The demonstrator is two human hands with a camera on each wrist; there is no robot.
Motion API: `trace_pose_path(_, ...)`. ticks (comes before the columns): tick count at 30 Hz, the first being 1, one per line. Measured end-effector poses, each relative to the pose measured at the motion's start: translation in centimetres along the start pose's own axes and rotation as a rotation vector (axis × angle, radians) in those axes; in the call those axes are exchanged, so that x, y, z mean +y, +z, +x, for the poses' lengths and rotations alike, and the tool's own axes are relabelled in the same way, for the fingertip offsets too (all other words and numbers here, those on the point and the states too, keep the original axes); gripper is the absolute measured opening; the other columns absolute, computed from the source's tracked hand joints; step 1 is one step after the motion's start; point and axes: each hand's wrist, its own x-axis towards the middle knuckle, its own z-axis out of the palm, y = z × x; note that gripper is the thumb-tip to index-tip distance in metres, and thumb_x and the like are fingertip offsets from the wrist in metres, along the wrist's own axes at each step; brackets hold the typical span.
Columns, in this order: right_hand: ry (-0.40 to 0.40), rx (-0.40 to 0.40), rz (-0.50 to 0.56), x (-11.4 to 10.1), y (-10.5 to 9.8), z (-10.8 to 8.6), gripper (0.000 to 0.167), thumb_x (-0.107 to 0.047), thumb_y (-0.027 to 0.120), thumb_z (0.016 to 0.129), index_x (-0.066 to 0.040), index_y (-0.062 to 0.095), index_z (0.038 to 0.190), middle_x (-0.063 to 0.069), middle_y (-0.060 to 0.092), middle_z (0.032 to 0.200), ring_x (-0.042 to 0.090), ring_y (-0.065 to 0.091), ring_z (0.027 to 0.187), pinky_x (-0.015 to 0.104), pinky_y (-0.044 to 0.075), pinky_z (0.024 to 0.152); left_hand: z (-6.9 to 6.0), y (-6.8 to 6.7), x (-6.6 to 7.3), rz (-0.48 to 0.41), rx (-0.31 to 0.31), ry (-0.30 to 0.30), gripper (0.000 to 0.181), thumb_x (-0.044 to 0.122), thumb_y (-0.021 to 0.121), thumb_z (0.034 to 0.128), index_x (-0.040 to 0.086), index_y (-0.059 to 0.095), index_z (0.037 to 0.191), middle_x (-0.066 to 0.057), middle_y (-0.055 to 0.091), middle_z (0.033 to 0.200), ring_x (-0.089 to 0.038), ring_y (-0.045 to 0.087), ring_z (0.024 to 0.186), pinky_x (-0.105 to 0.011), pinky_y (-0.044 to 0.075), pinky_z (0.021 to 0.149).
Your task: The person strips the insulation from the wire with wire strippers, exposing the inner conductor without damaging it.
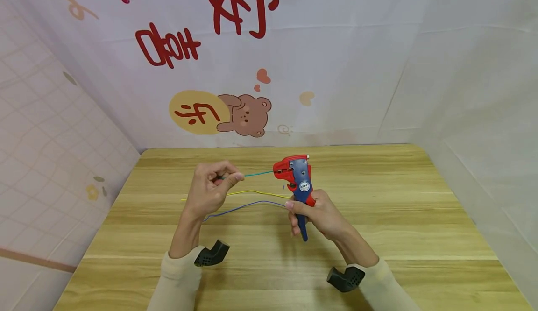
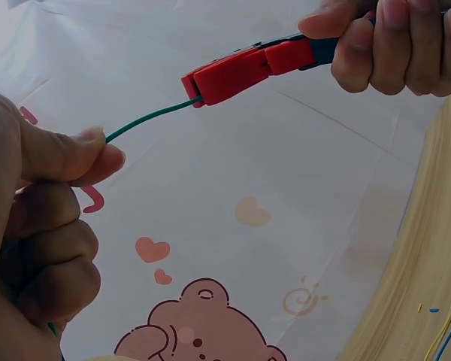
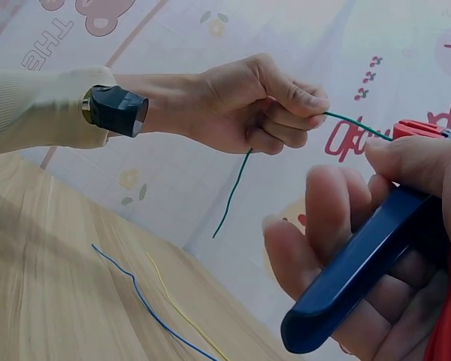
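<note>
Between thumb and forefinger, my left hand point(image 1: 210, 189) pinches a green wire point(image 1: 258, 173). From there the wire runs to the right, its end inside the red jaws of a red and blue wire stripper point(image 1: 300, 175). My right hand point(image 1: 321, 215) grips the stripper by its handles, holding it raised over the table. In the right wrist view the green wire's other end point(image 3: 233, 195) hangs below the left hand, and the fingers lie loosely around the blue handle point(image 3: 353, 278). Whether the jaws bite on the wire cannot be told.
A yellow wire point(image 1: 252, 191) and a blue wire point(image 1: 244, 207) lie on the wooden table point(image 1: 378, 231) beneath the hands. Tiny yellow point(image 2: 419, 307) and blue bits point(image 2: 434, 310) lie near them. A printed white cloth point(image 1: 357, 82) rises behind the table.
</note>
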Motion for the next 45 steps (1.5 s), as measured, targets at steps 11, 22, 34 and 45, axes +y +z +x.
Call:
trace_pose_path(11,0.007,0.040,-0.026,-0.1,0.0,0.1,0.026,-0.012,0.059,0.104,0.012,0.061,0.094,0.002,0.070,0.070,0.017,0.073,0.060,0.042,0.061,0.062,-0.1,-0.2,0.2,-0.009,-0.004,0.004,0.023,-0.010,0.071,0.0891,0.010,0.073,0.077,0.001,0.032,0.050,-0.010,0.018,0.046,-0.019,0.018,0.043)
trace_pose_path(22,0.027,0.083,-0.011,-0.1,0.2,0.4,0.030,-0.012,0.061,0.103,0.017,0.059,0.095,0.002,0.071,0.070,0.017,0.074,0.060,0.038,0.062,0.066,0.0,-0.4,0.3,-0.023,-0.013,-0.007,0.023,-0.011,0.069,0.0901,0.009,0.072,0.078,0.000,0.031,0.051,-0.009,0.018,0.046,-0.020,0.018,0.043)
trace_pose_path(34,-0.035,0.034,0.006,-1.5,-1.4,-0.5,0.013,-0.005,0.055,0.105,0.008,0.058,0.100,0.005,0.072,0.079,0.020,0.075,0.068,0.048,0.063,0.069,0.1,-0.6,0.7,-0.066,-0.036,-0.037,0.020,-0.009,0.068,0.0915,0.007,0.072,0.079,-0.001,0.031,0.050,-0.010,0.018,0.045,-0.021,0.017,0.043)
trace_pose_path(45,0.027,0.012,-0.094,-2.5,-1.4,-0.8,0.018,-0.009,0.059,0.104,0.008,0.061,0.100,0.006,0.072,0.080,0.023,0.075,0.069,0.050,0.062,0.073,0.2,-1.1,0.6,-0.137,0.005,0.019,0.017,-0.006,0.067,0.0946,0.005,0.071,0.082,0.001,0.034,0.050,-0.012,0.017,0.042,-0.020,0.017,0.040)
